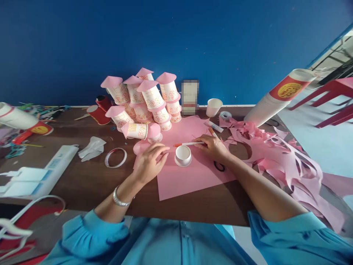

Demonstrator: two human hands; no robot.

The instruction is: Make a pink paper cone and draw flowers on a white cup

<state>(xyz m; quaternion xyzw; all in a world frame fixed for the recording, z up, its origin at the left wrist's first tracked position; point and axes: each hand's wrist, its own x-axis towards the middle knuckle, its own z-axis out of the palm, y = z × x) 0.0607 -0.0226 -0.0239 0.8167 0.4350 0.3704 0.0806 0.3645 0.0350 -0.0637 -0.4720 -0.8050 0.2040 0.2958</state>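
A white paper cup (pixel 183 159) stands, apparently upside down, on a large pink paper sheet (pixel 179 184). My right hand (pixel 213 148) has its fingers closed on the end of a white marker pen (pixel 190 143), whose orange end points left just behind the cup. To the cup's left is my left hand (pixel 153 159), fingers stretched out and holding nothing. Black scissor handles (pixel 220 166) show beneath my right forearm; the blades are hidden. Behind my left hand stand stacked paper cups (pixel 150 97) with orange drawings and pink cone roofs, and one cup (pixel 138 130) lies on its side.
Cut pink paper scraps (pixel 275 151) cover the right side, beside a tall leaning stack of cups (pixel 278 97). A loose cup (pixel 214 107) stands near the wall. Leftward are a tape roll (pixel 116 158), crumpled plastic (pixel 92 148) and a power strip (pixel 56 171).
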